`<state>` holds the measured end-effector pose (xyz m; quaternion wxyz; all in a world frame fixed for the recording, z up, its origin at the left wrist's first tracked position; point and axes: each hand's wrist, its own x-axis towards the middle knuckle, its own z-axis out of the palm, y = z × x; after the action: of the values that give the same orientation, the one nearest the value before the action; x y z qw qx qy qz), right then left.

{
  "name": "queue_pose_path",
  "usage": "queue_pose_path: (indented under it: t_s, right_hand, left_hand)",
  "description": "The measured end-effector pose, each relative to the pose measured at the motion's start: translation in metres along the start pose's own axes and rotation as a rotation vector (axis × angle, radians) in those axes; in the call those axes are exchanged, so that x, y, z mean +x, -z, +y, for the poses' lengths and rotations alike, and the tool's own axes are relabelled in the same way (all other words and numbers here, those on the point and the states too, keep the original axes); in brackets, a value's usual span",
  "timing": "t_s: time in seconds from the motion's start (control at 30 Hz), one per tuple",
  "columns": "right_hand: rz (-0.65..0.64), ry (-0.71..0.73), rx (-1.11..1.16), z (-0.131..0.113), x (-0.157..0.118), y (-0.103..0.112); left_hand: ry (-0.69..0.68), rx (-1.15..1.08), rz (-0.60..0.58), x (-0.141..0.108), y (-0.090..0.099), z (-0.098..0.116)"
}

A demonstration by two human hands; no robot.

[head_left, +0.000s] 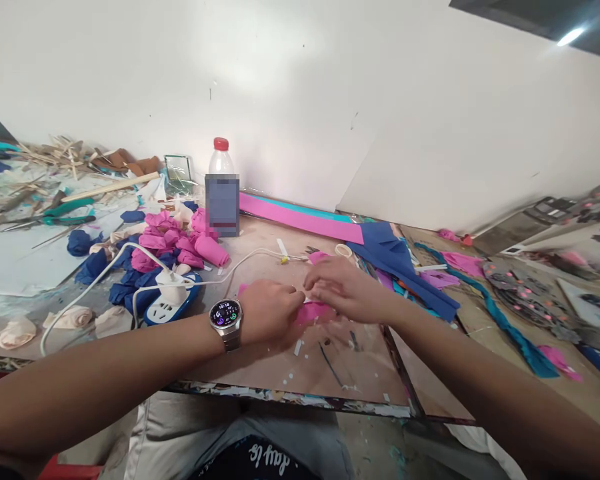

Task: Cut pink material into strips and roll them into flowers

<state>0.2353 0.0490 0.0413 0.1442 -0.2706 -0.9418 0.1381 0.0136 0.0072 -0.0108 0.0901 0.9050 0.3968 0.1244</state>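
Observation:
My left hand point(271, 311), with a watch point(225, 315) on its wrist, is low over the table. Its fingers are curled and closed on a piece of pink crepe paper point(311, 312). From the right, my right hand point(341, 285) meets it, fingers bent and their tips close to the left fingertips at the same paper. The exact pinch is partly hidden by the fingers. More pink shows behind the right hand. A cream-coloured ring, perhaps a tape roll point(343, 251), lies just beyond the right hand.
Pink paper rolls point(213, 249) and blue ones point(125, 293) lie piled at left, near a power strip point(174, 297) with a white cable. A red-capped bottle point(222, 160) stands behind. Long pink strips point(300, 219), blue paper point(405, 267), and green-handled pliers point(70, 211) lie around.

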Motion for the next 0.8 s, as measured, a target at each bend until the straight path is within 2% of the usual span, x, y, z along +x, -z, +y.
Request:
queue_pose_path:
  t_s: [0.1, 0.2, 0.3, 0.4, 0.5, 0.6, 0.73, 0.8]
  right_hand:
    - [-0.001, 0.091, -0.075, 0.015, 0.05, 0.002]
    - [-0.111, 0.195, -0.196, 0.032, 0.11, -0.016]
    - [-0.178, 0.193, -0.31, 0.045, 0.158, -0.037]
    - [-0.213, 0.128, -0.357, 0.051, 0.183, -0.047]
    - [-0.178, 0.09, -0.351, 0.052, 0.187, -0.045]
    - [-0.084, 0.067, -0.28, 0.047, 0.173, -0.036]
    - [0.073, -0.028, -0.076, 0.035, 0.126, -0.018]
    - [0.086, -0.086, 0.006, 0.03, 0.093, -0.009]
  left_hand:
    - [-0.005, -0.013, -0.027, 0.0, 0.002, 0.001]
    - [-0.005, -0.03, -0.074, 0.001, 0.004, 0.001]
    - [-0.013, -0.019, -0.073, 0.001, 0.005, 0.001]
    - [-0.019, 0.0, -0.053, 0.002, 0.004, -0.001]
    - [-0.021, 0.002, -0.038, 0.002, 0.002, -0.004]
    - [-0.026, 0.0, -0.035, 0.002, 0.001, -0.007]
    - [0.014, -0.024, -0.004, 0.003, -0.002, -0.01]
    - [0.041, -0.043, 0.019, 0.003, -0.004, -0.013]
